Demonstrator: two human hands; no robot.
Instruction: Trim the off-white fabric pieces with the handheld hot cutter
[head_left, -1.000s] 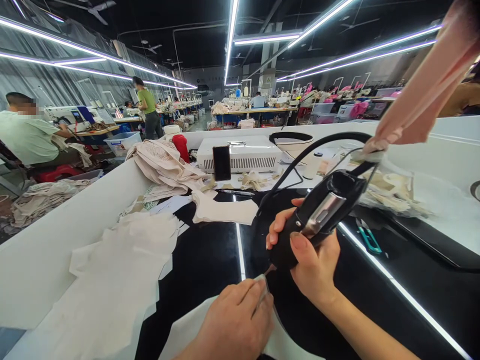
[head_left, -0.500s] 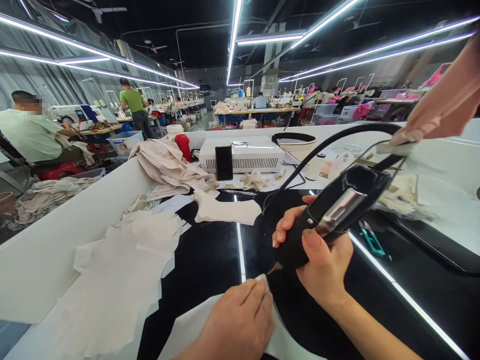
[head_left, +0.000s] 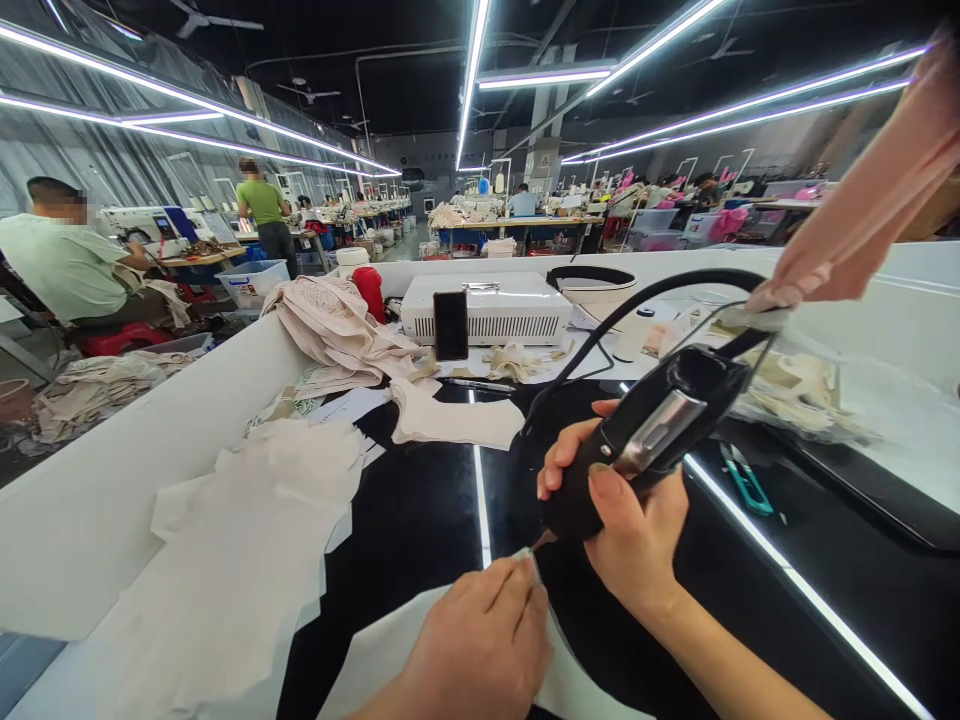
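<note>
A person's right hand (head_left: 637, 525) grips a black corded tool (head_left: 660, 425) while the left hand (head_left: 487, 635) holds white cloth (head_left: 390, 650) over a black tabletop (head_left: 420, 510).

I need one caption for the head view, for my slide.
Right hand grips a corded black tool; left hand rests on white material over a black tabletop.

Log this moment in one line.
left hand: on white fabric | right hand: gripping black corded tool | nearby: teal thread snips
</note>
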